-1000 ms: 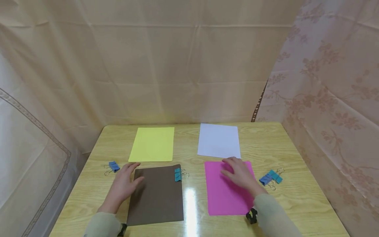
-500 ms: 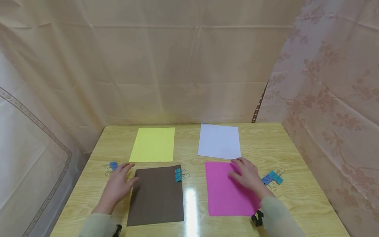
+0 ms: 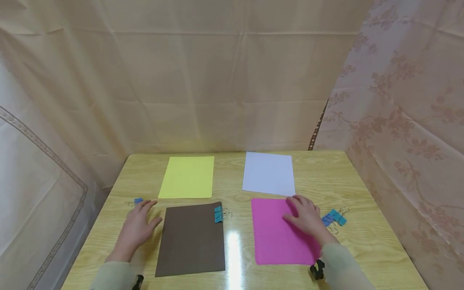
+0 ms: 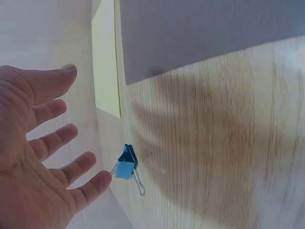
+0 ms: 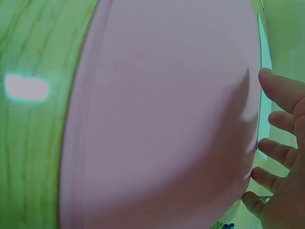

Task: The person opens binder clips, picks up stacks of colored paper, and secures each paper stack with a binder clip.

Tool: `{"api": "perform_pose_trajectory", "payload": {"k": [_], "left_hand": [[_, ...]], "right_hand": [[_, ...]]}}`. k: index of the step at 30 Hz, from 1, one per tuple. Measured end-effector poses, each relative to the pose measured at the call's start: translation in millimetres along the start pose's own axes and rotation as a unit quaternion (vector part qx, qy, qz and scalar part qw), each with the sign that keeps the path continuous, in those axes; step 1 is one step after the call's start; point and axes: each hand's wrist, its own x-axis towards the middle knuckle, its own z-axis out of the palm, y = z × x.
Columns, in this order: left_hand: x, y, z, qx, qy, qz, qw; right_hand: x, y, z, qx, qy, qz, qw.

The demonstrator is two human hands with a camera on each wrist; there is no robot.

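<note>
My left hand hovers left of the dark brown sheet, fingers spread and holding nothing. Just beyond its fingertips lies a blue binder clip, partly hidden by the hand in the head view. A teal binder clip grips the brown sheet's upper right edge, its wire handles pointing right. Over the upper right of the magenta paper my right hand is held with loose, spread fingers and nothing in it. To the right of that hand, a blue binder clip and a teal binder clip lie touching.
A yellow sheet lies at the back left of the wooden table, and a white sheet at the back right. Beige cloth hangs behind the table, with patterned cloth at the right.
My left hand has moved left, off the brown sheet and over part of the blue clip. The right hand has shifted right over the magenta paper. The papers and clips stay put.
</note>
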Motion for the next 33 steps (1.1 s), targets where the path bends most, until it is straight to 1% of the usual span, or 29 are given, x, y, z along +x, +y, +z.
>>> {"api": "perform_pose_trajectory", "payload": {"k": [7,12,20,26,33], "left_hand": [[-0.2,-5.8,-6.9,0.006,0.006,-0.008,0.9999],[0.9,-10.9,-11.6,0.007,0.013,-0.008,0.9999],[0.6,-18.8,-13.0,0.007,0.001,-0.017,0.9998],[-0.6,-23.5,-14.7,0.009,-0.004,-0.019,0.9998],[-1.8,-28.4,-14.5,0.009,0.0,-0.02,0.9998]], "right_hand": [[-2.1,1.9,0.6,-0.006,-0.01,0.003,1.0],[-3.0,1.8,0.8,-0.021,-0.009,-0.004,1.0],[-6.2,1.8,2.7,-0.067,-0.001,-0.019,0.998],[-8.8,-0.5,2.6,-0.102,-0.008,-0.027,0.994],[-10.6,-0.6,3.2,-0.124,-0.016,-0.033,0.992]]}}
